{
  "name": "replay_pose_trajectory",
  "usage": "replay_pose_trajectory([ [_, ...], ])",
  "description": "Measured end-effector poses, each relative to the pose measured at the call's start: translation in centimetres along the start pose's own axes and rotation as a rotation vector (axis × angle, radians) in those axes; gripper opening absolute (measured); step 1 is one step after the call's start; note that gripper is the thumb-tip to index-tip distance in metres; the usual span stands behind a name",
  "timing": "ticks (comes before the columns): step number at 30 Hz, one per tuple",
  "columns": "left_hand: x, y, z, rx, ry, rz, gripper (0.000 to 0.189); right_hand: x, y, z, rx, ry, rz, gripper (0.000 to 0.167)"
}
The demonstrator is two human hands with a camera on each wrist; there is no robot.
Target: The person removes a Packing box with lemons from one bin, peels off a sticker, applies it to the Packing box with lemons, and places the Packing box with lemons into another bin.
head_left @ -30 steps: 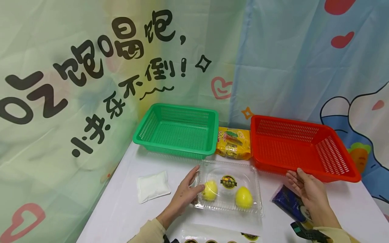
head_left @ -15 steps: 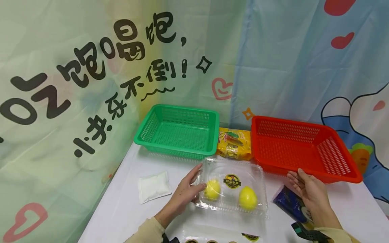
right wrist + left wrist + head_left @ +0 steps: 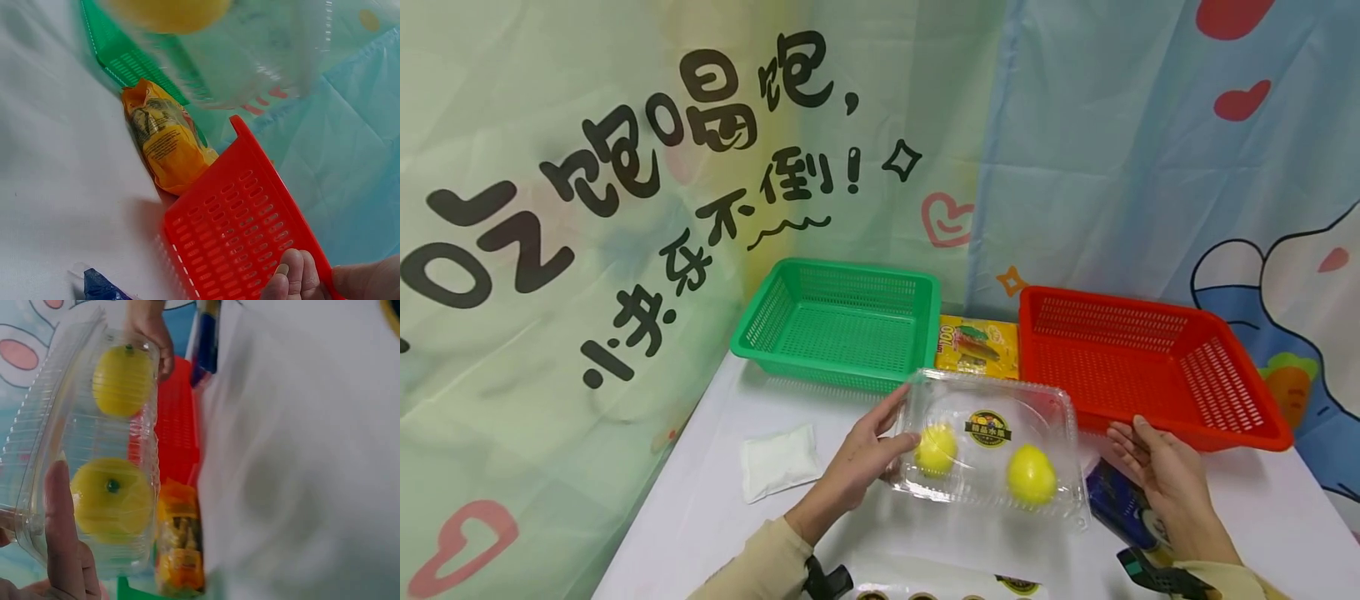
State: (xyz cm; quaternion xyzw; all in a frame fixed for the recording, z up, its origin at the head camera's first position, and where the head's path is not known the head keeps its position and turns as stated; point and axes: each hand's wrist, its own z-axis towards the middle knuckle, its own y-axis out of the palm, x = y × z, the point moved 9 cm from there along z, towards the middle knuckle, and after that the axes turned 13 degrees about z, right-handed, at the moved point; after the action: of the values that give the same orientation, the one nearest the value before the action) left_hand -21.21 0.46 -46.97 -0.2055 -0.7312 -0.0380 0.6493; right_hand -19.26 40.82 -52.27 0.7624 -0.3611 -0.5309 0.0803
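Observation:
In the head view my left hand (image 3: 867, 457) grips the left side of a clear plastic clamshell box (image 3: 981, 477) with a round fruit label on its lid. Two yellow fruits like lemons, one at the left (image 3: 936, 450) and one at the right (image 3: 1032, 475), show through the plastic. The left wrist view has the box (image 3: 94, 434) raised off the table, with fingers along its edge. My right hand (image 3: 1172, 479) is at the front rim of the red basket (image 3: 1097, 412); in the right wrist view its thumb and fingers pinch that rim from either side.
A green basket (image 3: 842, 379) stands at the back left. Between the baskets is a yellow packet (image 3: 977, 342). A white pouch (image 3: 781, 463) lies left, a dark blue packet (image 3: 1120, 508) by my right hand, and a sticker sheet (image 3: 955, 577) at the front edge.
My left hand has lifted the clear box off the table and carried it up and to the right, tilting it. The right hand stays at the red basket's rim.

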Motion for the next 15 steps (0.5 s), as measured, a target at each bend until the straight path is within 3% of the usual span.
replay_pose_trajectory([
  [9, 2.6, 0.4, 1.9, 0.012, 0.008, -0.010, 0.072, 0.3, -0.5, 0.3, 0.047, -0.007, -0.008, 0.032],
  [15, 4.1, 0.8, 3.4, 0.005, 0.018, -0.014, 0.072, 0.1, -0.3, 0.3, 0.011, -0.020, -0.031, 0.025],
])
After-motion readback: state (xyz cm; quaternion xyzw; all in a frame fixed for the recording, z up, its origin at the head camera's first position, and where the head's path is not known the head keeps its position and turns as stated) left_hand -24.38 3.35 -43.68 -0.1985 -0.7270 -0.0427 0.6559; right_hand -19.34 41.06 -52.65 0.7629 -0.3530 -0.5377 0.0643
